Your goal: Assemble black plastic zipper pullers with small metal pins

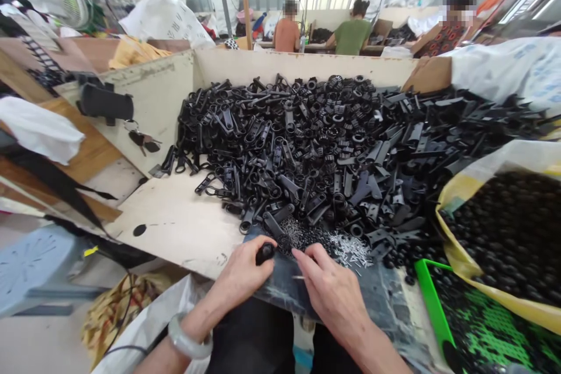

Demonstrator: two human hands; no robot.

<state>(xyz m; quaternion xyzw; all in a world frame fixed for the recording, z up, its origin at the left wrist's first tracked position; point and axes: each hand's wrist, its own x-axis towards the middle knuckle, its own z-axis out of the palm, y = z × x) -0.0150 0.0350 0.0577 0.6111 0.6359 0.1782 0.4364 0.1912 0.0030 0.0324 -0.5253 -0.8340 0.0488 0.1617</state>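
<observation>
My left hand [245, 269], with a pale bangle [188, 339] on its wrist, is closed around a small black part [265, 253] near the front edge of the table. To its right, my right hand [331, 286] is closed, thumb and fingers together, with a thin light pin [299, 277] sticking out between them. Just beyond both hands lie small dark grains [291, 231] and a scatter of silver pins [350, 250]. A large heap of black plastic parts [284, 146] rises behind them.
At the right stand a yellow-edged sack [447, 198] of black round pieces and a green tray [427, 298]. Wooden boards [307, 64] border the heap. Keys [144, 139] hang at left above a blue stool [39, 263]. Several people sit in the background.
</observation>
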